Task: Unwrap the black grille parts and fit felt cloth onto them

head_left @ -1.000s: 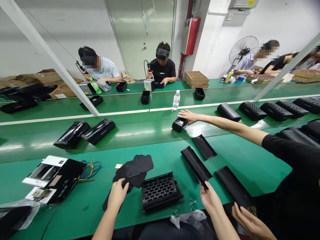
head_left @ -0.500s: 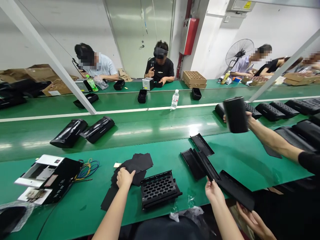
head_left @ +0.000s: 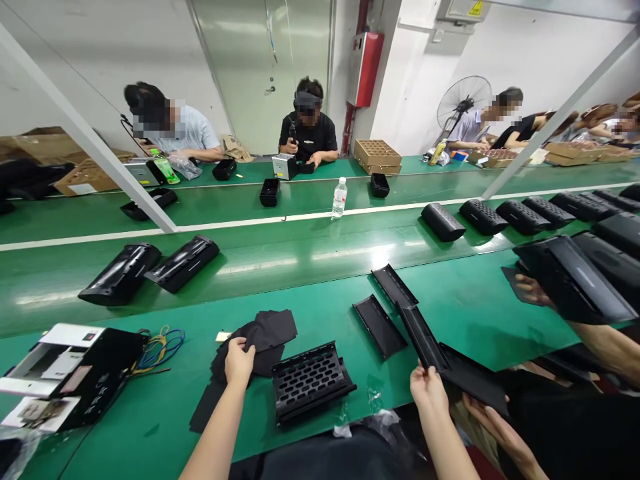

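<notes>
My left hand (head_left: 239, 363) is at the fanned pile of black sheets (head_left: 265, 333), its thumb and fingers closed on a sheet near the left side. My right hand (head_left: 430, 390) pinches the near end of a curved black plastic panel (head_left: 423, 337). This panel's far end meets another curved panel (head_left: 394, 285). Left of it lies a separate black panel (head_left: 379, 327). Between my hands rests a black panel with oblong holes (head_left: 313, 380), stacked on another piece. A co-worker's hand (head_left: 500, 427) holds a further black panel (head_left: 473, 377) beside my right hand.
A co-worker's other hand (head_left: 533, 290) carries a black housing (head_left: 575, 277) at the right. Several black housings (head_left: 483, 217) line the conveyor. A white and black machine (head_left: 75, 373) with cables stands left. A water bottle (head_left: 339, 198) stands across the line, where people sit working.
My view has turned slightly right. The panel in my right hand has come apart from the panel at its left. The co-worker's raised housing has moved down and right.
</notes>
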`<act>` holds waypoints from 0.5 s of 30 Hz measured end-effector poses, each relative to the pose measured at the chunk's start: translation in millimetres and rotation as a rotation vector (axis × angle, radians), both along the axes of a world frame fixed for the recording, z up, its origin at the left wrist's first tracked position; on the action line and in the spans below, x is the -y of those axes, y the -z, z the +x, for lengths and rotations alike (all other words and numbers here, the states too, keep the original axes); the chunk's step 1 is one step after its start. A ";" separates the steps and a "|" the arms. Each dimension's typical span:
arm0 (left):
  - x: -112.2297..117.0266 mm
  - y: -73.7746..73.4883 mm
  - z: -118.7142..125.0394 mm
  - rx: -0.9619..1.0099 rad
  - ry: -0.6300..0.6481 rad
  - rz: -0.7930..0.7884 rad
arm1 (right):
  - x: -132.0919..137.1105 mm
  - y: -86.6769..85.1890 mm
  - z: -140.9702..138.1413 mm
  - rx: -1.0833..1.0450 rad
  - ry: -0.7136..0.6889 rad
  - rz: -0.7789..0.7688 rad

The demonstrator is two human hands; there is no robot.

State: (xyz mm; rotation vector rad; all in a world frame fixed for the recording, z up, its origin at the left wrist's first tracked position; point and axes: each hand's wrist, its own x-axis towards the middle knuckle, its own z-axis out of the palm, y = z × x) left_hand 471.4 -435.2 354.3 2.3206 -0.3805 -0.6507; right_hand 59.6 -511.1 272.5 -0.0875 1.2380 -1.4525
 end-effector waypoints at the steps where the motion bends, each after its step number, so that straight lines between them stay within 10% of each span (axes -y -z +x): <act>1: 0.8 0.8 -0.3 -0.054 -0.029 -0.053 | -3.0 0.8 -1.1 -0.015 0.011 -0.003; 15: -4.0 -3.1 -19.3 -0.661 -0.273 -0.535 | 2.5 10.0 -25.3 -0.148 -0.215 0.165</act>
